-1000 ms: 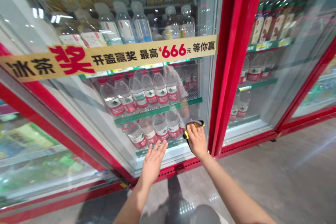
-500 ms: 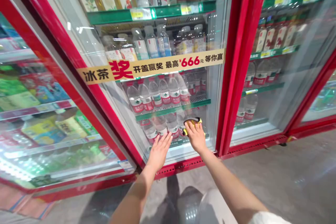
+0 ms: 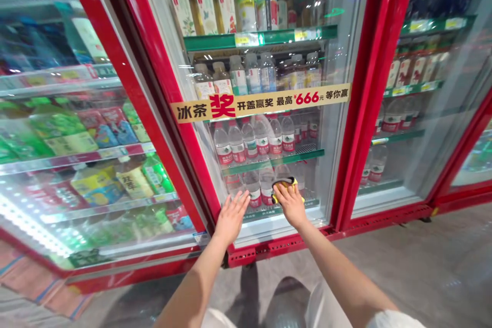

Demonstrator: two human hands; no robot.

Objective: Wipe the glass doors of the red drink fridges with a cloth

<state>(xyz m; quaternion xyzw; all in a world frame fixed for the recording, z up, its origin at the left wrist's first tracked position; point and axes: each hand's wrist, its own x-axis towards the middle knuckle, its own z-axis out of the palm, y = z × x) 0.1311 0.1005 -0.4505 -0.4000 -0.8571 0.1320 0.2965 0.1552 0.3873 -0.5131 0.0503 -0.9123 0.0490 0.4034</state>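
Low on the glass door (image 3: 292,136) of a red-framed drinks cooler, my left hand (image 3: 231,215) lies flat with its fingers stretched out and nothing in it. To its right, my right hand (image 3: 291,204) presses a yellow and dark grey cloth (image 3: 286,181) against the same glass. The cloth sticks out above the fingertips and at the sides; the palm hides the rest. Behind the glass, water bottles (image 3: 262,146) with red and white labels stand on the lower shelves. A beige printed strip (image 3: 265,104) crosses the door above both hands.
Another lit cooler (image 3: 77,164) with green and yellow drinks stands at the left, and a further red-framed cooler door (image 3: 400,128) at the right. Reddish boxes or packs (image 3: 42,287) lie at the lower left. Grey floor (image 3: 434,261) runs along the cooler bases.
The view has turned left, showing more of the left cooler. My right hand and the cloth have slid slightly left across the glass. The left hand stays flat, low on the door.
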